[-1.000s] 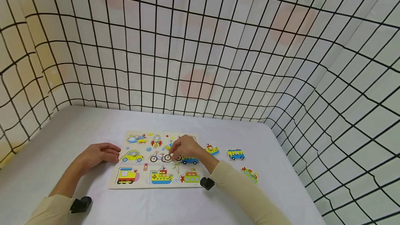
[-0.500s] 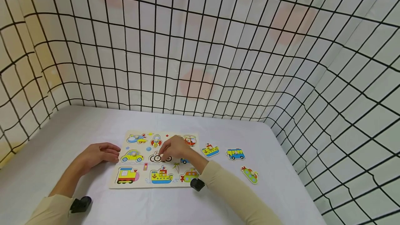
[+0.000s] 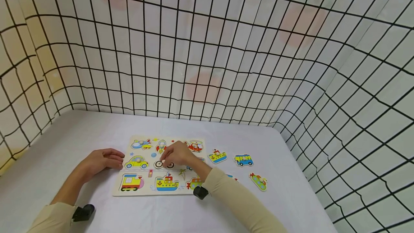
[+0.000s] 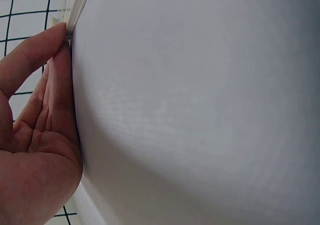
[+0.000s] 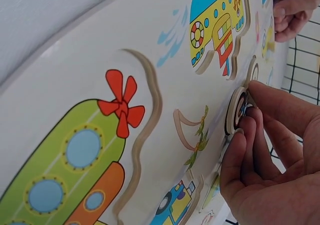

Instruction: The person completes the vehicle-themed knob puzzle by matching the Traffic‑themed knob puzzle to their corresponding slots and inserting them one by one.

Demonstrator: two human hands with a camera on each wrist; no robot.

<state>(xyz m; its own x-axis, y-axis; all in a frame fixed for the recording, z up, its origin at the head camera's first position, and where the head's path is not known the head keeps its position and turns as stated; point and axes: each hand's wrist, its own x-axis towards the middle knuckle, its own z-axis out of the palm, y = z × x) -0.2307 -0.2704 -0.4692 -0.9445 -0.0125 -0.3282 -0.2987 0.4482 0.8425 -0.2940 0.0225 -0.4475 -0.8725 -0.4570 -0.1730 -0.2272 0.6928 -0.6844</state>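
Observation:
A wooden puzzle board (image 3: 150,186) with vehicle pictures lies on the white table. My right hand (image 3: 179,154) pinches a bicycle puzzle piece (image 5: 235,114) by its knob, between thumb and fingertips. This piece overlaps the bicycle's recess in the board's middle row, and its edge stands proud of the surface in the right wrist view. My left hand (image 3: 100,163) rests on the table at the board's left side, fingertips against the edge. Part of the bus picture (image 5: 175,202) is behind my right hand and wrist in the head view.
Right of the board lie a loose ship piece (image 3: 217,156), a bus piece (image 3: 243,160) and a submarine piece (image 3: 258,181). Another small piece (image 3: 232,177) peeks out behind the right sleeve. A black wire grid (image 3: 207,64) rises behind the table and along its sides.
My right hand has moved left across the board with the bicycle piece, from beside the bicycle picture to over it. The red helicopter picture came into sight. My left hand stays put.

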